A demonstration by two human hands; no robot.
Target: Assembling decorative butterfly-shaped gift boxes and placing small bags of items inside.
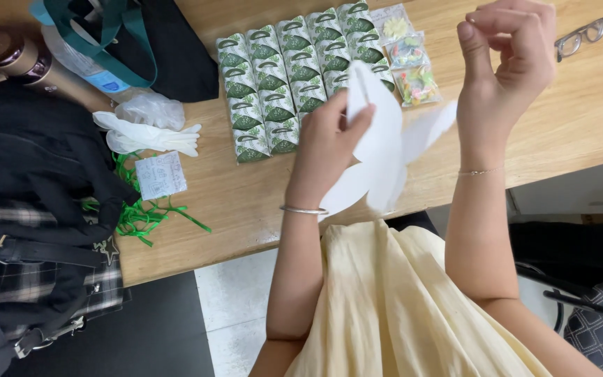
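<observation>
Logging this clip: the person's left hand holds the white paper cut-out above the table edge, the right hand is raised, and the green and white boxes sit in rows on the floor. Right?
Not quite. The head view shows the green and white boxes in rows on the wooden table, not on the floor. The rest stands: the left hand holds the white paper cut-out and the right hand is raised.

A white paper cutout (pixel 378 150) with rounded, curved lobes is hanging in the air over the near edge of the wooden table (pixel 246 202), standing mostly upright. Its top is being pinched, and one lobe is flaring out to the side, apparently blurred by motion.
</observation>
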